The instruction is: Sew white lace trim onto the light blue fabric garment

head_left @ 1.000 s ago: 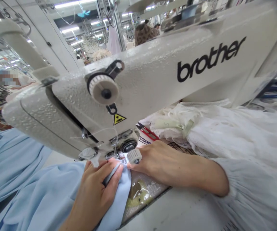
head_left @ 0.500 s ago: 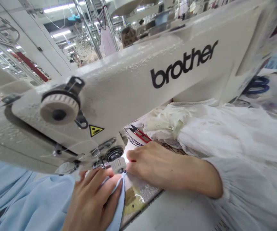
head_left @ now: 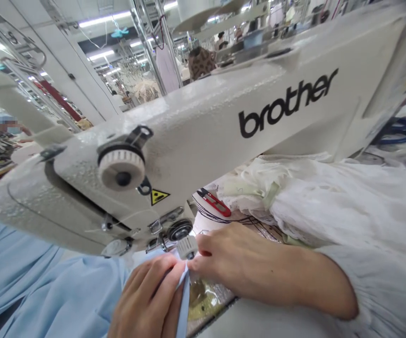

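My left hand pinches the light blue fabric below the "brother" sewing machine and its yellow warning label; my right hand curls beside it, grip unclear.

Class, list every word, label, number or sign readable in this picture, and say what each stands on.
"brother": black lettering on the sewing machine's arm.
No words: yellow triangular warning sign with a black pictogram, on the same machine, below the white dial.
Unreadable: a small faint mark on the pale green strip by the white fabric.
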A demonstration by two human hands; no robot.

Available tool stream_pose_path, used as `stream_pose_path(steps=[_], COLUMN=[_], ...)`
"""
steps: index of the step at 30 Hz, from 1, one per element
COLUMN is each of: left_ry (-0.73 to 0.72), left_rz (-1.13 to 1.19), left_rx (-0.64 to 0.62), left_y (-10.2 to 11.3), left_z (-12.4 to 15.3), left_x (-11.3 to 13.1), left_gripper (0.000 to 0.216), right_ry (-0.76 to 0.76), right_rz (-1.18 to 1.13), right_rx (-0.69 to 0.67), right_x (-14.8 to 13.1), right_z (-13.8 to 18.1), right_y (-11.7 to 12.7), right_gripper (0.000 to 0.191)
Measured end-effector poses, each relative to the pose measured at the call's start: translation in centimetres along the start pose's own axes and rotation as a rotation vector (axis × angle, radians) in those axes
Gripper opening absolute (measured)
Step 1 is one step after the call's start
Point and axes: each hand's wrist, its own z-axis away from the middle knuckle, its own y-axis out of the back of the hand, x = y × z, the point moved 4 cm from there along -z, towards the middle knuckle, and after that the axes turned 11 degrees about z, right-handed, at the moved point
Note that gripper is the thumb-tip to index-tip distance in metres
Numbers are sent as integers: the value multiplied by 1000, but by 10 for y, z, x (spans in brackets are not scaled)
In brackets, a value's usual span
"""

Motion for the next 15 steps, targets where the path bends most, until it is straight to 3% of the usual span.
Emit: stream_pose_path(steps=[5, 15], left_ry=[15, 33], left_rz=[36, -25], left_rx=[82, 45], left_y=[4, 0], left_z=[-6, -2], left_x=[0, -18], left_gripper=[22, 21], right_ry=[-23, -32], right_rz=[7, 26], right_rx=[-4, 18], right_x=[1, 4], right_z=[0, -2], right_y=[-2, -3], right_gripper=[8, 4])
